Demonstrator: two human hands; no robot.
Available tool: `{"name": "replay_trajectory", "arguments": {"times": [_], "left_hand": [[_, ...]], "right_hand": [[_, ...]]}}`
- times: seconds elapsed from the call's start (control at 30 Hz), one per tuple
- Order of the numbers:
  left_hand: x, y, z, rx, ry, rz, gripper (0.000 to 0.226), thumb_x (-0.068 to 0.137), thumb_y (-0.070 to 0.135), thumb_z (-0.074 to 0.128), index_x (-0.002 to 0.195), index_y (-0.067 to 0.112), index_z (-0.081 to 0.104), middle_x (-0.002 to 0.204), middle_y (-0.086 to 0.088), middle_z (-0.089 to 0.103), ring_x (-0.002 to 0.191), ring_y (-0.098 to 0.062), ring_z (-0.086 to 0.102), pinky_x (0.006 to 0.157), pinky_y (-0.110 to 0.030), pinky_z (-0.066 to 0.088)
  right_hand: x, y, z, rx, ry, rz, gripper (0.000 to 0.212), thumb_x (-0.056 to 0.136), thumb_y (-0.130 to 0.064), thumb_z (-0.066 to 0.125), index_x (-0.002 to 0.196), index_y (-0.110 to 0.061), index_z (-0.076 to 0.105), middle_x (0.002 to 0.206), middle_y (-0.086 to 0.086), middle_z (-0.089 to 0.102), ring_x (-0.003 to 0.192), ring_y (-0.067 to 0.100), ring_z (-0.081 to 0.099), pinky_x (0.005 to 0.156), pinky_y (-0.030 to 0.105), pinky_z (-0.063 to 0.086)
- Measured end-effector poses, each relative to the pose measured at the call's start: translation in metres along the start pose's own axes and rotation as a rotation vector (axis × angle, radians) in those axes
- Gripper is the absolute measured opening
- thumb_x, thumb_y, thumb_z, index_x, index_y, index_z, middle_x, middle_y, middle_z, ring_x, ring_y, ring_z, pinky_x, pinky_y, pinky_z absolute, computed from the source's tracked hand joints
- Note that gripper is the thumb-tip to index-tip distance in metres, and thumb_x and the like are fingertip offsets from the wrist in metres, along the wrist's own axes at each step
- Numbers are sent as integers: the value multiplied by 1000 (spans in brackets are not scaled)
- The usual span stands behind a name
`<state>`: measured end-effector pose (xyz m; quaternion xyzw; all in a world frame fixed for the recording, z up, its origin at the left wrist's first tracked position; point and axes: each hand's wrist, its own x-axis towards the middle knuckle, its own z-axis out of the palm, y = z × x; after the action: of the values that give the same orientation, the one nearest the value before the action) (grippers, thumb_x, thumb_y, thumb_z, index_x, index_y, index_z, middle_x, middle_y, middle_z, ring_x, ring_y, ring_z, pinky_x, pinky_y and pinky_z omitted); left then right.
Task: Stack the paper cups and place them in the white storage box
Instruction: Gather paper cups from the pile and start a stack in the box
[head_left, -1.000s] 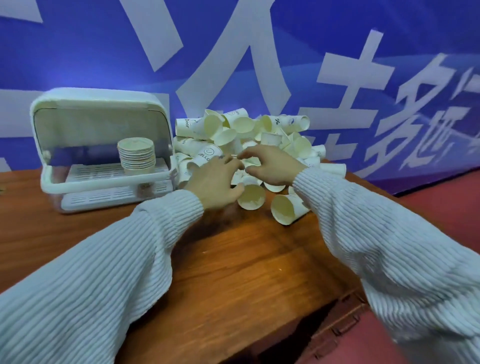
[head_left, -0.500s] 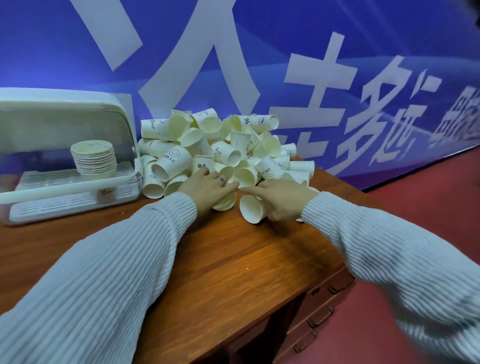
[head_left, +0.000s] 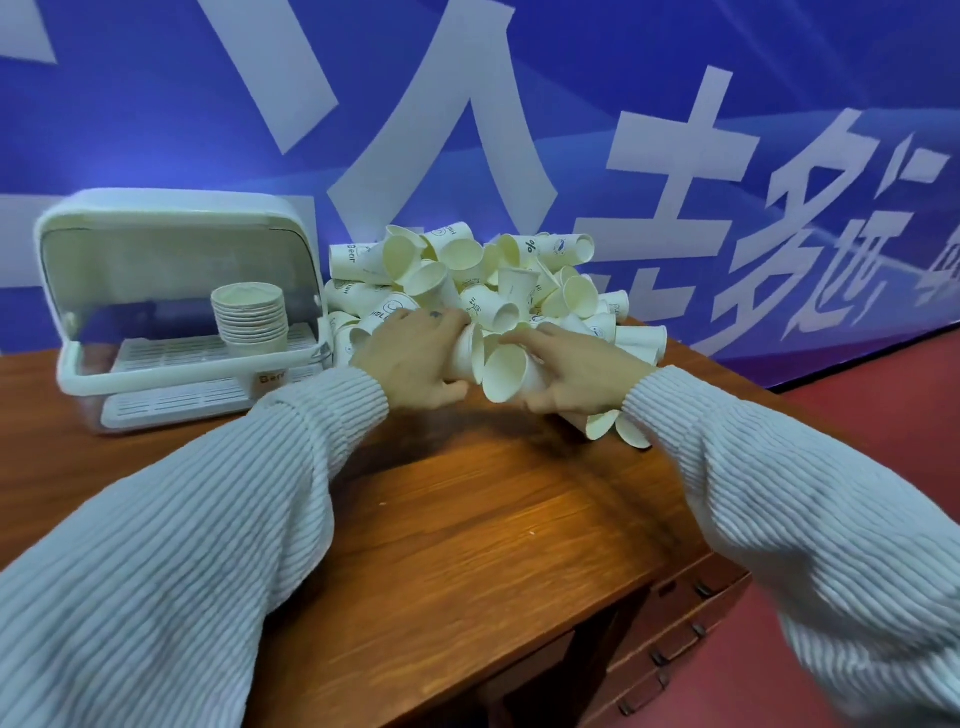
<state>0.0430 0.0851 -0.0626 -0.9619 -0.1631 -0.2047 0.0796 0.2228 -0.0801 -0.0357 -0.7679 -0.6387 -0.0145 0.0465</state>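
Hands busy at pile (head_left: 467, 280) — left hand (head_left: 410, 358) grips one paper cup (head_left: 464, 353), right hand (head_left: 576, 374) another (head_left: 506, 371). Light, thin-walled, crushable — hold sidewall gently.

left hand (head_left: 410, 358) covers most of its cup (head_left: 464, 355); only the rim end shows. right hand (head_left: 571, 371) hides the base of its cup (head_left: 506, 373). print on the pile of cups (head_left: 467, 280) is mostly too small to read. storage box (head_left: 171, 218) label is partly covered by the left sleeve (head_left: 208, 519). both sleeves are cut off by the frame edges.

Blue banner wall (head_left: 675, 78), wooden desk (head_left: 467, 519)
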Motion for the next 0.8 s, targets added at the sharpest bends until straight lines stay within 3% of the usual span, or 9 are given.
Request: {"name": "replay_trajectory", "arguments": {"times": [0.07, 0.13, 0.27, 0.4, 0.5, 0.67, 0.8], "left_hand": [[-7, -9, -11, -71, 92, -62, 80, 72, 64, 50, 136, 17, 49, 114, -8, 66, 103, -35, 62, 86, -44, 45], [-18, -20, -23, -132, 197, -140, 84, 75, 60, 56, 145, 15, 46, 121, -10, 67, 110, -36, 62, 92, -46, 47], [-48, -50, -46, -301, 395, -370, 89, 76, 58, 60, 152, 15, 40, 138, -12, 61, 126, -38, 52, 105, -49, 42], [-87, -86, -62, -489, 592, -588, 87, 87, 47, 71, 158, 18, 29, 149, -8, 51, 136, -27, 46, 111, -40, 37], [-112, -109, -72, -467, 670, -700, 86, 91, 42, 72, 159, 17, 26, 157, -5, 44, 142, -24, 42, 115, -38, 34], [-133, -135, -80, -429, 711, -798, 78, 90, 45, 72, 154, 19, 34, 153, -2, 45, 137, -23, 45, 110, -38, 37], [-142, -145, -79, -464, 726, -801, 76, 87, 47, 72, 150, 25, 36, 148, 2, 48, 131, -21, 49, 105, -37, 42]], "right_hand": [[6, -6, -3, 70, 61, -3, 90, 77, -49, 76, 154, -37, 30, 143, -3, 49, 121, 21, 57, 98, 47, 52], [13, -13, -6, 171, 141, -6, 92, 75, -51, 78, 153, -36, 32, 147, -5, 49, 123, 18, 57, 101, 45, 52], [33, -43, -12, 449, 337, -31, 86, 76, -42, 83, 150, -33, 38, 130, -12, 57, 114, 8, 58, 101, 40, 51], [64, -92, -12, 700, 485, -76, 87, 78, -37, 81, 152, -33, 36, 127, -17, 56, 116, 9, 59, 101, 37, 52], [96, -135, -11, 837, 524, -94, 87, 76, -38, 78, 151, -34, 36, 135, -11, 55, 122, 14, 58, 105, 41, 51], [143, -200, -5, 785, 473, -148, 83, 79, -35, 77, 152, -25, 38, 141, 1, 49, 119, 13, 50, 106, 37, 44], [174, -224, -1, 745, 445, -143, 85, 78, -44, 73, 153, -27, 36, 145, 3, 51, 129, 22, 51, 109, 46, 45]]}}
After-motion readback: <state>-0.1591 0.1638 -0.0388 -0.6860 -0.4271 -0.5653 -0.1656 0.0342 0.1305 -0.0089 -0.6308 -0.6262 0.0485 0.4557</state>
